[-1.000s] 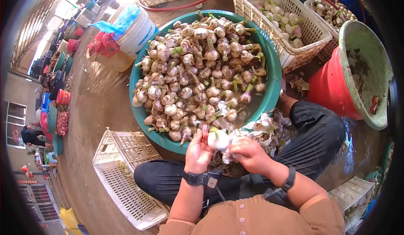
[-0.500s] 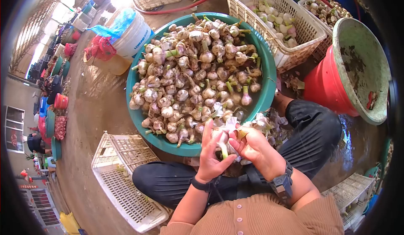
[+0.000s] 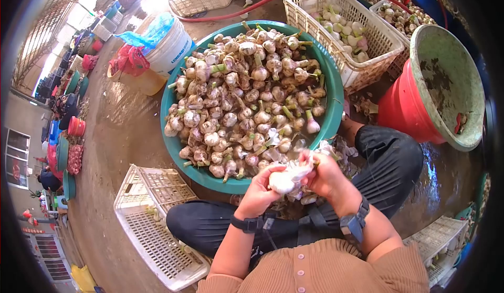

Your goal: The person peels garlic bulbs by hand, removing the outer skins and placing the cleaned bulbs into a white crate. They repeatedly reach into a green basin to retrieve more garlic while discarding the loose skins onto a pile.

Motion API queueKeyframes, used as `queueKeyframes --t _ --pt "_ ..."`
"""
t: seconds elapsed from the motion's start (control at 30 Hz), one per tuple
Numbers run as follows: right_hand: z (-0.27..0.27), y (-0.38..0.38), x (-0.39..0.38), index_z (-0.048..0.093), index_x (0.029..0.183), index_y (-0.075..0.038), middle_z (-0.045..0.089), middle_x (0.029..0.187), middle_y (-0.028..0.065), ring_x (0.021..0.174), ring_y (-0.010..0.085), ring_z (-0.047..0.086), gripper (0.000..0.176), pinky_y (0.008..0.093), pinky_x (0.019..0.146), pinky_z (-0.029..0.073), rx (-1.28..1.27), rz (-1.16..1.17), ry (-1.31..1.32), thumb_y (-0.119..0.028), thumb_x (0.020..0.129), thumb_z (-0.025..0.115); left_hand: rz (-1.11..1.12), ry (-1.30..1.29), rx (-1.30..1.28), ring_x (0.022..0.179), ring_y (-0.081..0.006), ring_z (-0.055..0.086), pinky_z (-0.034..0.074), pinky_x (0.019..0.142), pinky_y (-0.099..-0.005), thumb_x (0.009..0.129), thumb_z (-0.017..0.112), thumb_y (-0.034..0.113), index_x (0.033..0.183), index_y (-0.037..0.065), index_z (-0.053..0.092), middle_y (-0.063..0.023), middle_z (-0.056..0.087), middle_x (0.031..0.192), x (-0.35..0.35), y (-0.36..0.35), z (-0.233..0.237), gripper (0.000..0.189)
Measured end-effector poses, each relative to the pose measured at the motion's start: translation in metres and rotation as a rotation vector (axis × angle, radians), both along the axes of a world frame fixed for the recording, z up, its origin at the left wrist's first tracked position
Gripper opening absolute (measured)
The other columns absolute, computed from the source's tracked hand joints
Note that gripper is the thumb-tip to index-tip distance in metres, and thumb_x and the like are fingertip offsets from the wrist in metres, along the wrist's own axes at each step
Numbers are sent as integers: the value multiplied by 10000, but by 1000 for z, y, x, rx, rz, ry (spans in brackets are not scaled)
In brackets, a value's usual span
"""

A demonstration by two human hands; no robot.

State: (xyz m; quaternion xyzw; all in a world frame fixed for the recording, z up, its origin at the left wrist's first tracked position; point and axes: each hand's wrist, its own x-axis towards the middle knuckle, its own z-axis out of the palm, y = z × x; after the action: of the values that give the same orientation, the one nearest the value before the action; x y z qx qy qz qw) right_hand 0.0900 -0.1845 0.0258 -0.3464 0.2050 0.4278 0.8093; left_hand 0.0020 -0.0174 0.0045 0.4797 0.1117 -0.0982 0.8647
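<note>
A white garlic bulb (image 3: pixel 282 181) sits between both hands, just below the near rim of a big green basin (image 3: pixel 173 141). My left hand (image 3: pixel 258 190) cups the bulb from underneath. My right hand (image 3: pixel 326 176) pinches the papery skin (image 3: pixel 303 168) at the bulb's top. The basin is heaped with several unpeeled garlic bulbs (image 3: pixel 241 99) that have green stalks and lie in water. A heap of peeled skins (image 3: pixel 336 151) rests on my lap by the basin.
A white crate (image 3: pixel 310 15) with cleaned garlic stands behind the basin. A tilted red tub (image 3: pixel 407 107) is at right. An empty white crate (image 3: pixel 152 225) lies at left. A white bucket (image 3: pixel 168 46) with blue plastic stands beyond. My crossed legs (image 3: pixel 388 162) are under the hands.
The bulb turned in my hands, its stalk end no longer pointing down. My right hand rose slightly, pulling skin away from the bulb's top.
</note>
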Motion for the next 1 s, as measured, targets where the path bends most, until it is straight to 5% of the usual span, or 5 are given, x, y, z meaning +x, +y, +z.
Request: queueKeyframes --t 0.33,0.47,0.73,0.9,1.0 --pt "46 -63 40 536 922 -5 549 736 36 605 123 500 244 234 573 422 460 -35 -674 -233 862 470 -52 -128 888 1045 -181 535 407 914 -291 731 442 -163 1403 20 95 -157 545 1135 -1 3 10 778" --pt "29 -52 10 533 1190 -122 488 1212 238 979 353 570 531 396 828 463 -1378 809 -1295 -407 755 639 133 -10 622 965 -187 574 445 852 -280 729 450 -120 1404 4 75 -174 568 1080 -1 9 1 782" --pt "-6 -15 90 472 1141 -27 568 973 126 731 209 592 575 311 630 509 298 -222 -166 -533 870 444 330 -136 710 1242 -293 361 266 1043 -365 784 600 -3 1387 2 146 -234 347 1332 19 -5 34 755" --pt "-125 5 163 538 1056 -66 575 917 78 771 160 539 372 300 624 457 -516 -22 -150 -357 828 580 459 6 454 1112 -199 463 375 954 -305 824 573 7 1274 -16 354 -156 458 1211 24 3 15 501" --pt "-192 51 135 -35 1379 -24 574 1024 191 892 301 569 876 356 735 483 -1603 310 -428 -151 771 583 396 50 397 1062 -159 480 402 903 -277 842 548 12 1236 -1 408 -99 487 1164 34 -12 2 418"
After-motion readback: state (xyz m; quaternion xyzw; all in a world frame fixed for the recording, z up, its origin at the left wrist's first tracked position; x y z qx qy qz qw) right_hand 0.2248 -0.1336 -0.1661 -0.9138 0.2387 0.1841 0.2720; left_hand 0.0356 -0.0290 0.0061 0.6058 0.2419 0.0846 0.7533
